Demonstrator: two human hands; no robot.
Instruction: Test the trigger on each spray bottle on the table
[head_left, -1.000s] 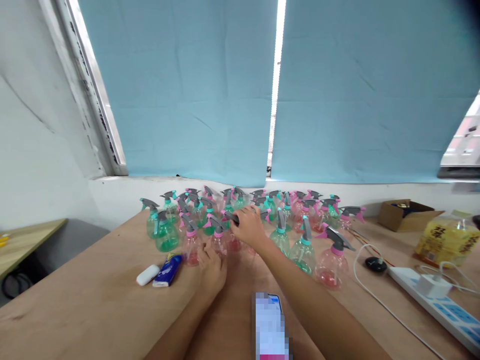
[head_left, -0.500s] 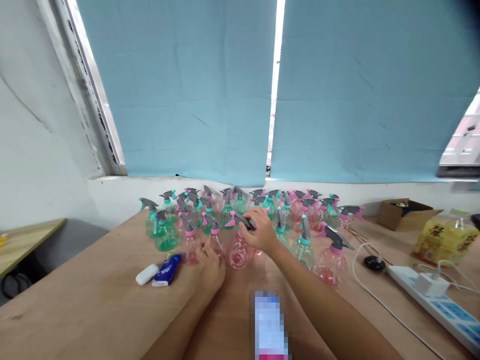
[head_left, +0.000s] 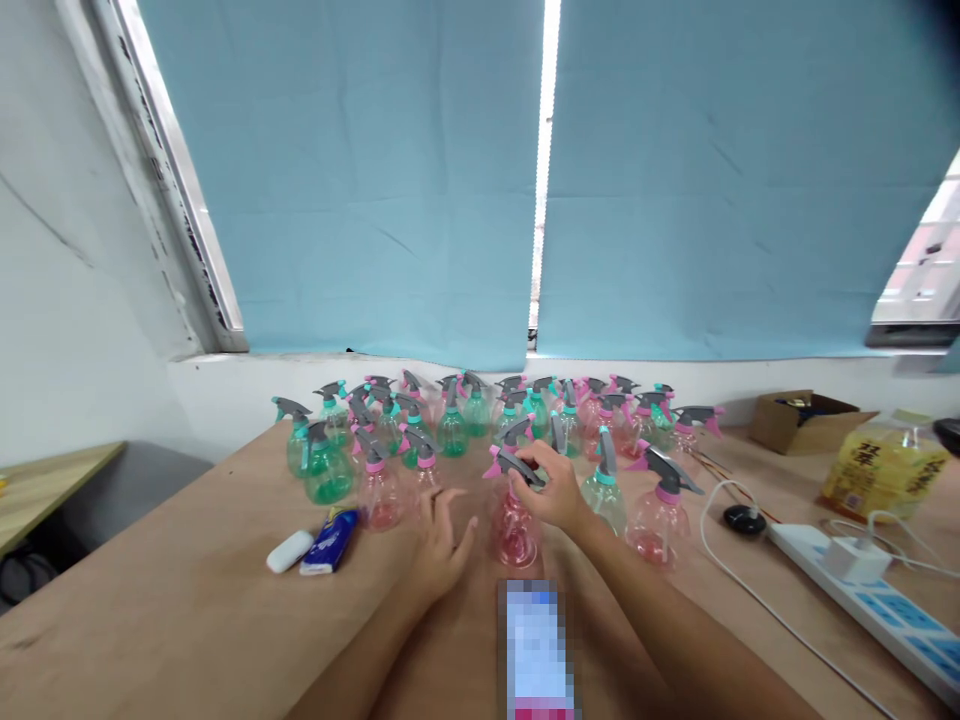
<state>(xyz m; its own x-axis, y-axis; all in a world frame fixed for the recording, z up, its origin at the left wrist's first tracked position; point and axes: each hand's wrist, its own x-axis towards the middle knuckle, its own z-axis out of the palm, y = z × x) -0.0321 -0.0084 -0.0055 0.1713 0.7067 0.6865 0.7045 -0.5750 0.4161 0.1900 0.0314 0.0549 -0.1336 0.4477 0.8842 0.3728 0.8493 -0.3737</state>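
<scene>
My right hand [head_left: 553,487] is closed round the grey and pink spray head of a pink spray bottle [head_left: 516,535], which tilts a little above or on the table behind the phone; contact with the table cannot be made out. Fingers apart, my left hand [head_left: 442,550] holds nothing and hovers in front of another pink spray bottle [head_left: 427,480]. To its left stands a further pink spray bottle [head_left: 381,498], beside a green spray bottle [head_left: 328,472]. Right of my right hand are a pale green spray bottle [head_left: 604,495] and a pink spray bottle [head_left: 658,525].
Several more pink and green spray bottles crowd the table's back. A phone [head_left: 538,640] lies in front. At left are a white case [head_left: 289,551] and a blue packet [head_left: 330,541]. A power strip [head_left: 870,590], cables, black mouse-like object [head_left: 745,519], box [head_left: 806,425] and yellow-labelled jug [head_left: 885,465] occupy the right.
My right hand has brought the pink spray bottle rightward and nearer to me. My left hand has come away from the bottles at left, moved slightly right, and spread its fingers.
</scene>
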